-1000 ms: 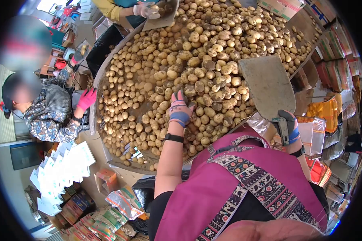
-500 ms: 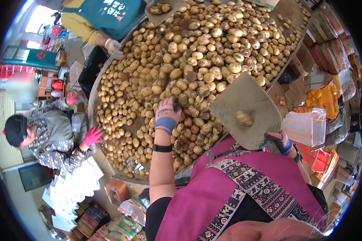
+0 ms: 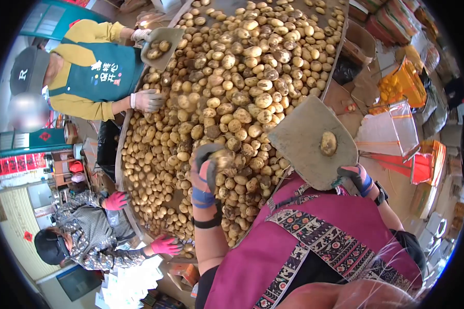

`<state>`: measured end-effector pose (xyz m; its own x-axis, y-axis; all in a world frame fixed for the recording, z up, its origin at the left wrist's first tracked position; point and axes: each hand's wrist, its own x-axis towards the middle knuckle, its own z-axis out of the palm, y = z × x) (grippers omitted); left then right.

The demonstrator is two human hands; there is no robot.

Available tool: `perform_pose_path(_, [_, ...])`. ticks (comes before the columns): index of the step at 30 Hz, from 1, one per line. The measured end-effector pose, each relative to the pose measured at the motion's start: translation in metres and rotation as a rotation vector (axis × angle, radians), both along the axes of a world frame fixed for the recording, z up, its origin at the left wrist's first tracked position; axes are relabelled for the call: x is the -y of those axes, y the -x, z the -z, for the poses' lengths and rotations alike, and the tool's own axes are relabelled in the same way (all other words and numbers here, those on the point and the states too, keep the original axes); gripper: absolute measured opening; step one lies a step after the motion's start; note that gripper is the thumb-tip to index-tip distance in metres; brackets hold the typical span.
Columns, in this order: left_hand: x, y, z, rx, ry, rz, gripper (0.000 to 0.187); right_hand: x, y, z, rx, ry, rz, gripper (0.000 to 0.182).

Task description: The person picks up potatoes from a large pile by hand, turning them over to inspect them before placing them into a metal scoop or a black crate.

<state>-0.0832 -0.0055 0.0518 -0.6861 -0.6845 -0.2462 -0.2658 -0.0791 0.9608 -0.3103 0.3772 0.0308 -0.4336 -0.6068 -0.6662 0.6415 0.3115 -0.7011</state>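
My left hand [image 3: 203,177], in a pink, grey and blue glove, is closed on a motion-blurred potato [image 3: 222,160] just above the heap of potatoes [image 3: 242,110]. On the right, my gloved right hand [image 3: 360,180] grips the near end of a grey scoop [image 3: 309,144]. The scoop lies tilted over the heap's near edge, with one brown-stained potato [image 3: 328,143] resting in it.
Across the heap, a person in a teal apron [image 3: 105,67] holds a small scoop [image 3: 162,49] with potatoes. A person in pink gloves [image 3: 166,245] works at the left. Boxes and an orange bag [image 3: 403,85] stand right.
The view has turned, bringing more of the teal-aproned person into sight. My left hand has lifted from the heap with a potato. The potato in my scoop, blurred before, is now sharp.
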Motion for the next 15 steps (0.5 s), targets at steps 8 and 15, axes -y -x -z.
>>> perform_pose_path(8, [0.044, 0.124, 0.067, 0.537, 1.021, 0.567, 0.059, 0.016, 0.006, -0.018, 0.056, 0.156, -0.016, 0.032])
perform_pose_path(15, [0.037, 0.157, 0.076, 1.014, 1.162, 0.925, 0.081, -0.004, 0.0, 0.028, -0.268, 0.243, -0.101, 0.036])
